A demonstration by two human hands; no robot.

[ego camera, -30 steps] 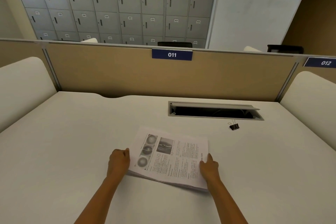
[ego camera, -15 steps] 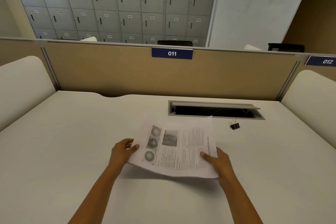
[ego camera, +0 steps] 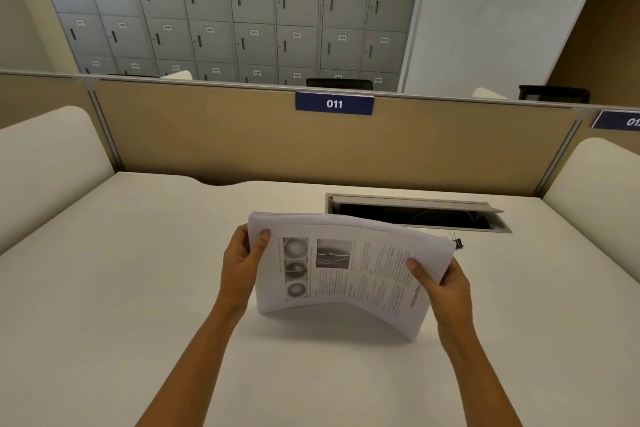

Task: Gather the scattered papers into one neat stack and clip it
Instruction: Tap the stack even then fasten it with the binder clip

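Observation:
A stack of printed papers (ego camera: 349, 270) with grey pictures and text is lifted off the white desk, tilted up toward me and bowed in the middle. My left hand (ego camera: 242, 262) grips its left edge, thumb on the top sheet. My right hand (ego camera: 441, 288) grips its right edge the same way. A small black binder clip (ego camera: 458, 242) lies on the desk just behind the stack's right corner, partly hidden by the paper.
The white desk (ego camera: 138, 270) has an open cable tray slot (ego camera: 415, 215) at the back right. A tan divider panel (ego camera: 242, 135) labelled 011 closes the far side. White curved side panels (ego camera: 45, 156) stand left and right.
The stack lay flat on the desk with both hands at its sides; both hands have lifted it and tipped it up, and it now hides most of the binder clip.

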